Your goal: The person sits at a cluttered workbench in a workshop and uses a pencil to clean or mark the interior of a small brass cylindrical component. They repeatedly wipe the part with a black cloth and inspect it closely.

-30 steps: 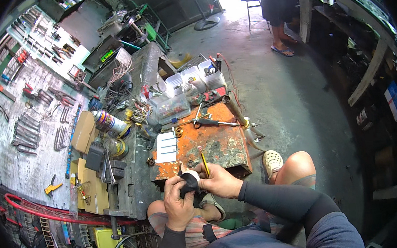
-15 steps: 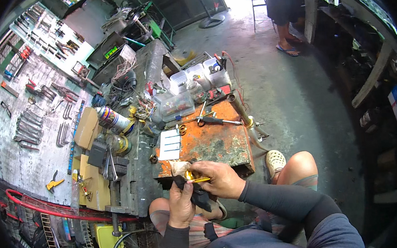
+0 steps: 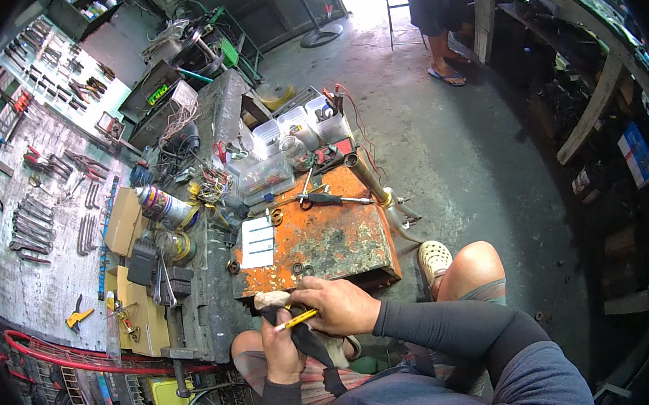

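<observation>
Close in front of my lap, both hands come together around a slim yellow bar (image 3: 298, 320) with dark marks and a pale end. My left hand (image 3: 281, 354) is closed, its thumb up beside the bar's pale end, on a black cloth (image 3: 312, 344) that hangs down between the hands. My right hand (image 3: 343, 306) has its fingers curled round the bar's other end. A whitish rag (image 3: 272, 299) sticks out above the left fingers. What lies under the right fingers is hidden.
Ahead stands an orange worn box top (image 3: 335, 236) with a white paper (image 3: 258, 243), small rings (image 3: 302, 269) and a black-handled tool (image 3: 320, 199). A gold tube frame (image 3: 369, 179) rises at its right. Tools hang on the left board (image 3: 45, 188). Another person's foot (image 3: 446, 76) stands far off.
The yellow bar has turned, showing its length with the pale end toward my left thumb. My hands have shifted slightly down, and the whole view has swung a little to the right.
</observation>
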### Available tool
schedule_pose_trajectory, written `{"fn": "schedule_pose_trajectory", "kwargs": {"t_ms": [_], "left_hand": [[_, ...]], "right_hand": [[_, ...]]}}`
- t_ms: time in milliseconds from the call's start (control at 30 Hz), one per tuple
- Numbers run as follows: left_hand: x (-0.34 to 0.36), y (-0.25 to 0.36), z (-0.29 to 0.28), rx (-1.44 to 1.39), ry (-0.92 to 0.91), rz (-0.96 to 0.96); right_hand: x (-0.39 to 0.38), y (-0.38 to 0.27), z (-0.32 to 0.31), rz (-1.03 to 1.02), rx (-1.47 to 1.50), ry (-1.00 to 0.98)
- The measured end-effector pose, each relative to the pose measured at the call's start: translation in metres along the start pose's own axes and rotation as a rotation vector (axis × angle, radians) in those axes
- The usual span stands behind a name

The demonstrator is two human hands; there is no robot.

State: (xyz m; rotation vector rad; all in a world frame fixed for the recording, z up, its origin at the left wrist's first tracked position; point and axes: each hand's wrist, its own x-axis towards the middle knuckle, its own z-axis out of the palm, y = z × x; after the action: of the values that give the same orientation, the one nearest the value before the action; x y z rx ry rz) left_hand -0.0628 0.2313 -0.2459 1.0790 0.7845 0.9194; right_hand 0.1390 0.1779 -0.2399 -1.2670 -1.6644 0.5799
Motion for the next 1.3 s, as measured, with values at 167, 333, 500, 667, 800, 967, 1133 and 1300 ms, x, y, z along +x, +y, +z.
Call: {"fn": "schedule_pose_trajectory", "kwargs": {"t_ms": [167, 333, 500, 667, 800, 967, 1133, 1300], "left_hand": [[0.0, 0.002, 0.001, 0.124, -0.061, 0.093], [0.003, 0.002, 0.004, 0.263, 0.098, 0.104], [-0.002, -0.006, -0.002, 0.075, 0.002, 0.042], [-0.007, -0.02, 0.0, -0.101, -0.042, -0.04], [-0.003, -0.018, 0.0, 0.137, 0.105, 0.01], [0.007, -0.016, -0.001, 0.407, 0.112, 0.119], [0.0, -0.011, 0.003, 0.371, 0.038, 0.143], [-0.003, -0.034, -0.014, 0.251, -0.005, 0.121]], "right_hand": [[0.0, 0.002, 0.003, 0.0, 0.007, 0.0], [0.0, -0.007, -0.002, -0.001, -0.071, -0.108], [-0.002, -0.005, -0.003, 0.041, -0.031, -0.06], [-0.001, -0.001, -0.001, 0.048, -0.002, -0.015], [-0.003, -0.008, 0.0, 0.045, -0.063, -0.067], [-0.004, -0.01, -0.002, 0.078, -0.103, -0.157], [-0.006, -0.009, -0.002, 0.078, -0.063, -0.068], [-0.002, -0.003, -0.004, 0.051, -0.024, -0.063]]}}
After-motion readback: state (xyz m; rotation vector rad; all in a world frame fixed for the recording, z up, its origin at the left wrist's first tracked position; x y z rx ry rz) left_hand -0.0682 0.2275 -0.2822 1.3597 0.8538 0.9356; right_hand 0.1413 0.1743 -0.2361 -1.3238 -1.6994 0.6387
